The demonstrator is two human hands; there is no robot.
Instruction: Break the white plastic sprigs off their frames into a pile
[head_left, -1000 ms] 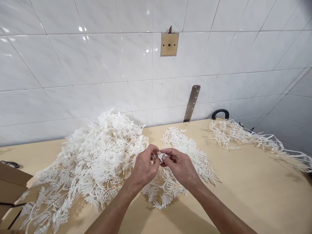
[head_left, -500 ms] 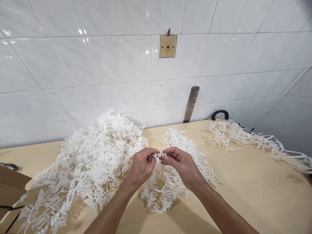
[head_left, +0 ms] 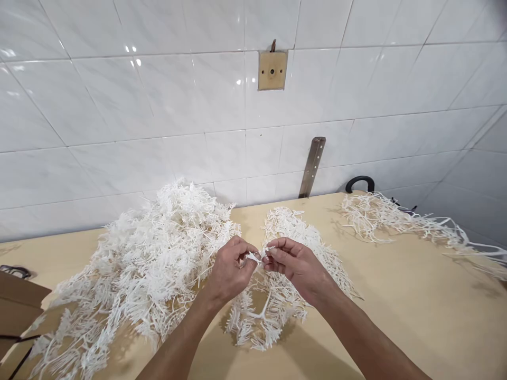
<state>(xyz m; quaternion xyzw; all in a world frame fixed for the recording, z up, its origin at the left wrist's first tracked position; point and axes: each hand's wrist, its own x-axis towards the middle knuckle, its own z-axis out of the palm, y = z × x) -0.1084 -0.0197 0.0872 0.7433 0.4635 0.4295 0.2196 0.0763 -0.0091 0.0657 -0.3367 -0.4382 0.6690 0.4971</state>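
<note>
"What have we got?"
"Our left hand (head_left: 231,270) and right hand (head_left: 298,265) both pinch a white sprig (head_left: 253,257), in from the table's (head_left: 400,311) far edge."
"How will it handle?"
"Light, bendy, probably fragile; we'd best grip its stem."

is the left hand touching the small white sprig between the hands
Touching: the head view shows the left hand pinching the white sprig between thumb and fingers.

2 hands (head_left: 257,266) pinch a white sprig (head_left: 256,257) — white piles (head_left: 166,248) on both sides.
</note>
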